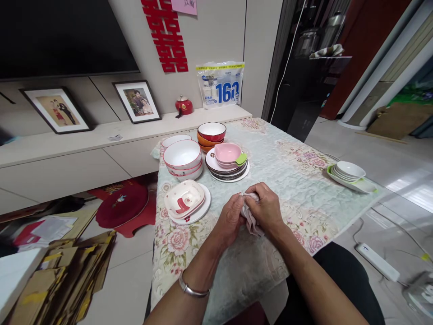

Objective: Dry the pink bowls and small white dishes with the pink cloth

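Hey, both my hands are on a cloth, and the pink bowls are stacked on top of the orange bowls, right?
Not quite: in the head view, the pink bowls rest on the stack of plates, not on the orange bowls. Your left hand and right hand are indeed both on the cloth.

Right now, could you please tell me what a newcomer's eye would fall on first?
Probably the left hand and right hand, clutching a cloth over the table's near part. Next, perhaps, the pink bowl topping the plates beyond them, then the red cutout high on the wall.
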The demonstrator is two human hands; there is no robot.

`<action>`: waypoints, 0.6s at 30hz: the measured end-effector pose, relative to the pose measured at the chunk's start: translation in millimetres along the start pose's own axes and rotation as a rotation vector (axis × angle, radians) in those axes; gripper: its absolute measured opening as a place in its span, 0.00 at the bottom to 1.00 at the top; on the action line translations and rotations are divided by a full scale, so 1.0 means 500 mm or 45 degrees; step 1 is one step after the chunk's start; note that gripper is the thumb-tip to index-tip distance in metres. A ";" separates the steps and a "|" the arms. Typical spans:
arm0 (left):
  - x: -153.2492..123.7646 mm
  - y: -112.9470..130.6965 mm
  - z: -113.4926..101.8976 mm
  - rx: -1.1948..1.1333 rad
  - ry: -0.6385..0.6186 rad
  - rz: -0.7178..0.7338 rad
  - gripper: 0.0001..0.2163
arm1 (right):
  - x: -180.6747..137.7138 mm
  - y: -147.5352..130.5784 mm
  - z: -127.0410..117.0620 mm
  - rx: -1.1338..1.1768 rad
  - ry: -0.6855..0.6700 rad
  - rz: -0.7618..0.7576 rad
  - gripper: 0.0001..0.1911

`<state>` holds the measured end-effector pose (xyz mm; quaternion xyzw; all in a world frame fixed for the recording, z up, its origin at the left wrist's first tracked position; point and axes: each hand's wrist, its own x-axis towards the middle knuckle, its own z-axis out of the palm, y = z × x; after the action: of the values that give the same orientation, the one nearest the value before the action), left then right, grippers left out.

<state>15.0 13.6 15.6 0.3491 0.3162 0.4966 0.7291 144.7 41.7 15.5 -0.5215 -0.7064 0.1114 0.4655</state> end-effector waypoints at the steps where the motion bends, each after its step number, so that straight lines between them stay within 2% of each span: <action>1: 0.000 0.001 -0.001 0.032 0.009 0.017 0.20 | 0.001 0.003 -0.002 -0.040 -0.031 0.047 0.02; 4: 0.001 0.002 -0.005 0.150 0.112 0.070 0.24 | 0.004 0.002 -0.011 -0.064 -0.215 0.172 0.02; 7: 0.003 -0.002 -0.008 0.135 0.163 0.103 0.21 | 0.005 -0.013 -0.020 0.090 -0.319 0.126 0.03; 11: 0.003 -0.005 0.000 -0.009 0.061 0.038 0.15 | 0.006 -0.026 -0.022 0.236 -0.109 -0.044 0.03; 13: 0.002 -0.004 0.005 -0.027 0.032 0.024 0.15 | 0.007 -0.019 -0.019 0.243 0.001 -0.045 0.03; 15: 0.001 -0.001 0.008 -0.032 0.014 0.022 0.16 | 0.009 -0.007 -0.016 0.273 0.075 0.067 0.03; 18: -0.001 0.003 0.009 0.024 -0.007 0.040 0.19 | 0.011 0.004 -0.016 0.407 0.111 0.336 0.05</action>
<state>17.9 12.5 19.6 0.3620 0.3134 0.5039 0.7189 152.1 44.6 21.8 -0.5334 -0.5845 0.2595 0.5536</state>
